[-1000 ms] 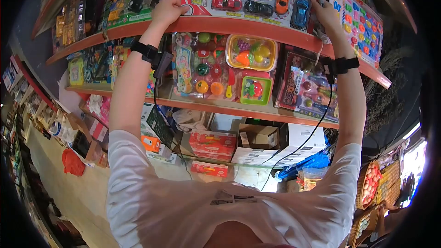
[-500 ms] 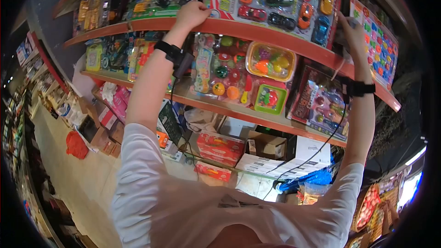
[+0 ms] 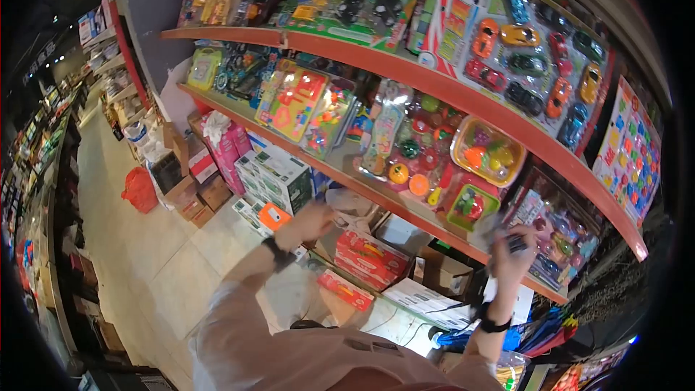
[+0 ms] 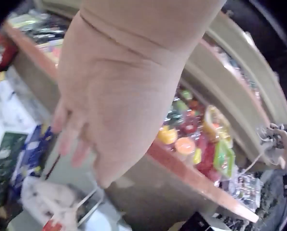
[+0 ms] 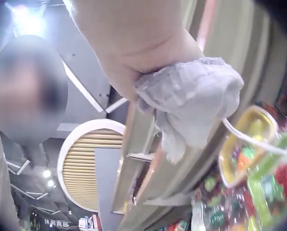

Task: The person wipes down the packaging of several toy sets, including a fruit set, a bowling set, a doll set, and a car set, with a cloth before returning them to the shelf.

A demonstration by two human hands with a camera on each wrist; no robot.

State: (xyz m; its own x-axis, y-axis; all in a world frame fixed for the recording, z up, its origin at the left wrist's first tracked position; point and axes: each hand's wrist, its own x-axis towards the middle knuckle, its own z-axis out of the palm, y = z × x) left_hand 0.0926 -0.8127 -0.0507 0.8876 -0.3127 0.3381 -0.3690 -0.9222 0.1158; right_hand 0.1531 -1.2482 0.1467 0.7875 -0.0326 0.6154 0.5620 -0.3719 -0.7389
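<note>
In the right wrist view, my right hand (image 5: 133,62) grips a crumpled grey-white cloth (image 5: 196,96) that hangs from its fingers. The head view has this right hand (image 3: 512,257) before the lower shelf, close to a boxed toy set (image 3: 557,232) and a pack of toy fruit (image 3: 427,141). My left hand (image 3: 311,223) hangs lower, in front of the shelf edge above some cartons. With loose fingers and nothing held, the left hand (image 4: 114,101) fills much of the left wrist view. The toy fruit pack (image 4: 184,144) lies beyond it.
On the upper shelf (image 3: 347,54), a toy car set (image 3: 532,61) leans beside packaged toy vehicles (image 3: 362,3). An alphabet board (image 3: 630,152) stands at the right end. Red cartons (image 3: 369,257) and green-white boxes (image 3: 279,177) sit below. Tiled floor (image 3: 174,268) runs along the left.
Both hands have left the toy car set on the upper shelf and come down in front of the lower shelf. The head view has turned left. The cloth stays in my right hand.
</note>
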